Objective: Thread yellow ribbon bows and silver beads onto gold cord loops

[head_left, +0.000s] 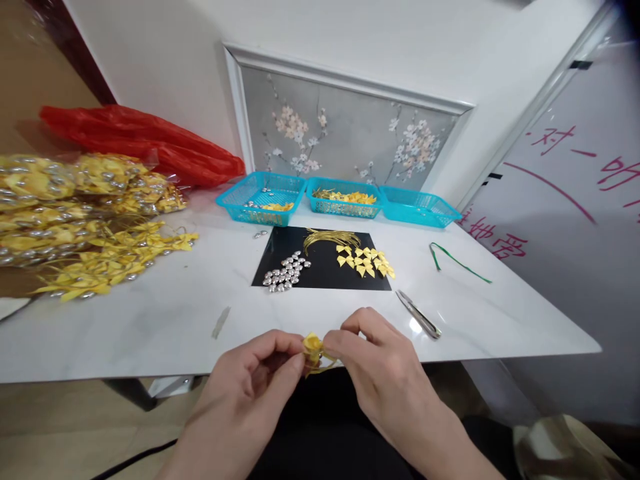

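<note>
Left hand (255, 387) and right hand (385, 373), nearest the viewer in the head view, both grasped a small yellow folded ribbon piece with thin gold strands (313, 345) at the near edge of the white desk (175, 340). Left thumb and forefinger pinched its left side; right fingertips closed at its right, where a strand looped below. Exact right-hand contact was partly hidden. Judgement: a steady left pinch with light right-hand tension suited this step, sparing the folds and keeping the strand untwisted. Beyond, a black rectangular mat (325, 275) bore shiny silver oval beads (287, 273) at left, thin gold cords (333, 238) at back, yellow ribbon bows (365, 260) at right. Slim silver metal snips (419, 315) lay just off its near right corner; turquoise plastic baskets (345, 209) stood behind.
</note>
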Tool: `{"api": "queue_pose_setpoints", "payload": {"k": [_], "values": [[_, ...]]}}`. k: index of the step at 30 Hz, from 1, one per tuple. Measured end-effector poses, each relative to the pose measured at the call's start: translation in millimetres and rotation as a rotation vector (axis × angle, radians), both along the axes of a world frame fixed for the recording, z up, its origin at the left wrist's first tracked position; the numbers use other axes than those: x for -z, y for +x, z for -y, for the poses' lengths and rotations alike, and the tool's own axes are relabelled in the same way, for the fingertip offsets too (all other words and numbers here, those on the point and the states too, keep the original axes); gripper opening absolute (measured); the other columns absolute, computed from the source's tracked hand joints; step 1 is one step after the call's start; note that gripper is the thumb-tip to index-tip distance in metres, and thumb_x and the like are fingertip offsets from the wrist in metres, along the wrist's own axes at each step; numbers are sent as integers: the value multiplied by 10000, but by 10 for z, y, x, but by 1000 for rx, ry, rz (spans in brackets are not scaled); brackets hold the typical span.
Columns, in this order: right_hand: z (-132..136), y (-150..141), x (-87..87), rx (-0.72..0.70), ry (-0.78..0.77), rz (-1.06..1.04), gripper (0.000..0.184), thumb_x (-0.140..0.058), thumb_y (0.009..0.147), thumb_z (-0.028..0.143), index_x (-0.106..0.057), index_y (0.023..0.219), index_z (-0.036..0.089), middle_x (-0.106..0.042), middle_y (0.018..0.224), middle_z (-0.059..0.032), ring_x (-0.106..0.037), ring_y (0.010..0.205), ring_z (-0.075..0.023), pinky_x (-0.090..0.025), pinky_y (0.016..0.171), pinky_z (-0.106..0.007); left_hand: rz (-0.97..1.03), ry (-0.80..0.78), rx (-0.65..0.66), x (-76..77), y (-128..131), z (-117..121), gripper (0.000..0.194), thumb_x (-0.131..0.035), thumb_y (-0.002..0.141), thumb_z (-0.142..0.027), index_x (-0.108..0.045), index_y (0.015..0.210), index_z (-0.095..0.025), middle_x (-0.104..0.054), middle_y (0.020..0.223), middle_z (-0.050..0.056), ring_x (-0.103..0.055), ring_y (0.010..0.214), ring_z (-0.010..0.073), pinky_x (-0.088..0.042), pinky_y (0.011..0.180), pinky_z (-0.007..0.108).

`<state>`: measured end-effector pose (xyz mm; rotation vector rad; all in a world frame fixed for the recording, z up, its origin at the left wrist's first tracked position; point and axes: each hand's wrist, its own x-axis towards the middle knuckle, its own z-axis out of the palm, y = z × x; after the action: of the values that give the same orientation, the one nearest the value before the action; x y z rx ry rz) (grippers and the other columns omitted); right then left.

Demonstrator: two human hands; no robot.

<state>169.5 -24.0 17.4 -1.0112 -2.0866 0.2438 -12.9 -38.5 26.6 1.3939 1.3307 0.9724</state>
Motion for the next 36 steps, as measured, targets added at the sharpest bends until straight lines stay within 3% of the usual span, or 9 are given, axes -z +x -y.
{"api": "queue_pose_setpoints", "payload": {"k": [7,11,18,21,28,32,36], "values": [[-24,-10,12,-98,-170,-156,250,-530,952,73,-737,962,213,-570,827,-32,-582,721,-152,-477,617,-256,71,-34,71,20,-10,-22,195,-667,844,-400,-769,853,-234,-763,816,23,-690,805,196,-530,749,265],[3,-23,11,-37,-107,-122,221,-505,962,74,-695,896,164,-568,806,-48,-566,700,-159,-478,613,-266,50,-8,49,18,-8,-20,192,-658,853,-402,-753,820,-239,-743,800,15,-666,789,185,-527,727,249],[55,-13,-10,62,162,63,269,-464,953,32,-698,912,159,-563,750,-49,-518,657,-170,-444,588,-281,-25,96,0,48,12,16,194,-623,865,-381,-728,791,-235,-742,839,21,-677,777,190,-529,685,247],[44,5,-42,29,117,59,289,-466,947,22,-713,944,171,-583,779,-55,-538,680,-176,-462,603,-287,-73,139,-30,67,8,19,188,-600,875,-372,-713,811,-236,-731,814,15,-677,759,191,-528,670,249],[-8,-9,-28,-78,-124,-121,243,-534,952,90,-747,932,205,-597,806,-45,-594,687,-158,-507,594,-259,-13,121,42,4,23,-27,183,-609,847,-331,-729,762,-222,-701,761,19,-679,769,201,-537,694,259],[19,-71,10,-79,-50,-199,251,-523,953,70,-734,910,199,-662,843,-51,-650,713,-142,-547,619,-232,-28,185,1,7,49,-23,170,-622,841,-310,-728,736,-229,-706,768,12,-692,745,187,-546,665,237],[80,-126,18,-41,68,-112,270,-474,965,36,-700,979,182,-728,875,-61,-702,750,-166,-595,661,-261,-84,313,-82,58,66,-5,158,-619,839,-258,-744,742,-247,-748,822,6,-714,723,165,-564,653,217]]}}
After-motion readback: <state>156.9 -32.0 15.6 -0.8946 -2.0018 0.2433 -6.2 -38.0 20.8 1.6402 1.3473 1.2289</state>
